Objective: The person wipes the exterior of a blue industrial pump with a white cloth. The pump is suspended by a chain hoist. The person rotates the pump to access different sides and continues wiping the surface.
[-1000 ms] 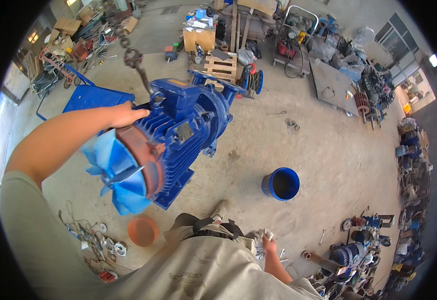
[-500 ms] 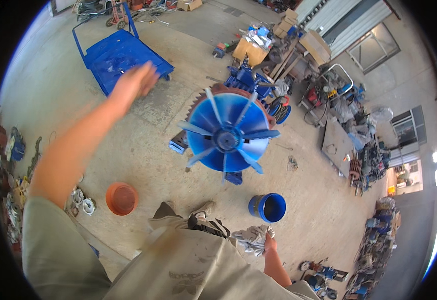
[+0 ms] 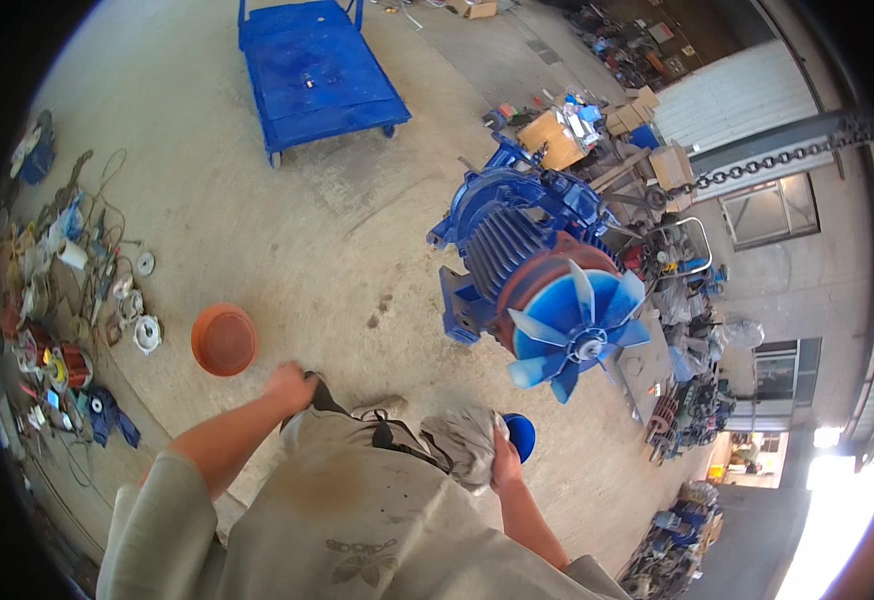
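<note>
My right hand [image 3: 506,463] grips a crumpled grey cloth [image 3: 460,447] close to my body, in front of a blue bucket [image 3: 521,437]. My left hand [image 3: 292,388] is low beside a dark fold at my left leg, and its fingers are hidden. Ahead and to the right is a large blue electric motor [image 3: 505,243] with a ribbed housing and a reddish-brown end ring. Its bladed blue cooling fan [image 3: 585,335] faces me, apart from both hands. Left of my left hand, an orange-red basin [image 3: 225,340] stands on the floor.
A blue platform trolley [image 3: 322,85] stands at the far left. Loose parts and cables [image 3: 87,270] litter the left side. A heavy chain [image 3: 772,160] runs in from the upper right toward the motor. Cardboard boxes [image 3: 672,168] and machine parts line the right wall.
My left hand has come down from its outstretched position to beside my leg. My view has turned, so the motor now appears further right, with its side showing. The right hand still holds the cloth.
</note>
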The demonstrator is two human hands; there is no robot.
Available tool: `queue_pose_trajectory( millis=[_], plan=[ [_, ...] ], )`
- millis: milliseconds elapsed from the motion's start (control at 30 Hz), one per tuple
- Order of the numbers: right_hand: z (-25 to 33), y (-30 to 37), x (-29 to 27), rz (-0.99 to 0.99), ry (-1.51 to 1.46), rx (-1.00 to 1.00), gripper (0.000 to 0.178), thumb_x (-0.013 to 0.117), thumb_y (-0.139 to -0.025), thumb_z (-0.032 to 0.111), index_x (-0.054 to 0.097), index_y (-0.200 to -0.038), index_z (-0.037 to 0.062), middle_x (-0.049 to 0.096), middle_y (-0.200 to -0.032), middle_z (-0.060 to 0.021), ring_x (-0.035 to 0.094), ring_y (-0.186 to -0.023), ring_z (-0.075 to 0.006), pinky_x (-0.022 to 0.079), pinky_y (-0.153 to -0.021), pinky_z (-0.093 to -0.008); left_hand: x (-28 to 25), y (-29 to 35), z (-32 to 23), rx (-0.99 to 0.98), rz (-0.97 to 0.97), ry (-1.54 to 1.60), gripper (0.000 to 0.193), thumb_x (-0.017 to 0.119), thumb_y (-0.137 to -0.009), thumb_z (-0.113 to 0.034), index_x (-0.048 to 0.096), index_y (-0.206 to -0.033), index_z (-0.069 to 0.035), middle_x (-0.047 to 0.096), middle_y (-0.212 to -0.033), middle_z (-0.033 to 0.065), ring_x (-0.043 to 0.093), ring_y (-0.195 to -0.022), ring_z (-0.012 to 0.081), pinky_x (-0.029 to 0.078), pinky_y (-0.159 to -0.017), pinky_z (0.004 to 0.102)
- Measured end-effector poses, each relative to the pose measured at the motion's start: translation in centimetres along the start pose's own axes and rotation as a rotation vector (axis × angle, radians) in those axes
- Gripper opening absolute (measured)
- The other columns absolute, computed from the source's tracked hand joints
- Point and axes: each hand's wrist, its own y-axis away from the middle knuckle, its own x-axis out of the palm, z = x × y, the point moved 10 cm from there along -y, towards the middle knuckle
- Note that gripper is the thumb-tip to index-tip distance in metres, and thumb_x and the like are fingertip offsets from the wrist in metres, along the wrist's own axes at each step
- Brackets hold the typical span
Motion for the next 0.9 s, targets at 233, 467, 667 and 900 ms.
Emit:
queue_pose_trajectory(
  millis=[233, 467, 667, 900],
  plan=[
    [10.4, 2.6, 22.1, 0.309, 0.131, -0.134, 0.074, 0.043, -0.112, 0.055, 0.046, -0.153, -0.0063, 0.057, -0.149, -0.0139, 0.053, -0.134, -0.0207, 0.039, -0.115, -0.0335, -2.9, 4.9, -21.6, 0.409, 0.236, 0.906, 0.093, 0.067, -0.096, -0.064, 0.038, -0.162, -0.006, 0.054, -0.147, 0.0274, 0.053, -0.139, 0.0368, 0.044, -0.115, 0.0429],
    [12.6, 7.9, 24.0, 0.784, -0.074, -0.058, 0.100, 0.028, -0.102, 0.080, 0.034, -0.163, 0.0006, 0.043, -0.163, -0.0198, 0.046, -0.144, -0.0364, 0.038, -0.118, -0.0538, -2.6, 6.0, -19.0, 0.040, 0.229, 1.319, 0.055, 0.062, -0.106, -0.046, 0.062, -0.136, 0.000, 0.074, -0.122, 0.0144, 0.068, -0.111, 0.0217, 0.054, -0.096, 0.0364],
    [14.3, 6.8, 14.7, 0.379, 0.048, -0.454, 0.101, 0.066, -0.098, 0.064, 0.021, -0.169, 0.0079, 0.035, -0.167, -0.0196, 0.047, -0.145, -0.0333, 0.048, -0.111, -0.0461, -1.6, 7.4, -24.0, 0.188, 0.323, 0.948, 0.055, 0.060, -0.107, -0.045, 0.059, -0.140, -0.001, 0.072, -0.125, 0.0115, 0.068, -0.113, 0.0190, 0.053, -0.099, 0.0352],
    [12.8, 6.9, 12.8, 0.435, -0.212, -0.684, 0.109, 0.077, -0.099, 0.037, 0.000, -0.170, 0.0063, 0.030, -0.168, -0.0115, 0.035, -0.151, -0.0244, 0.029, -0.124, -0.0395, 2.3, 14.2, -36.5, 0.612, 0.621, 0.892, 0.059, 0.049, -0.113, -0.040, 0.036, -0.158, -0.004, 0.057, -0.147, 0.0098, 0.052, -0.136, 0.0190, 0.038, -0.117, 0.0348]
  ],
)
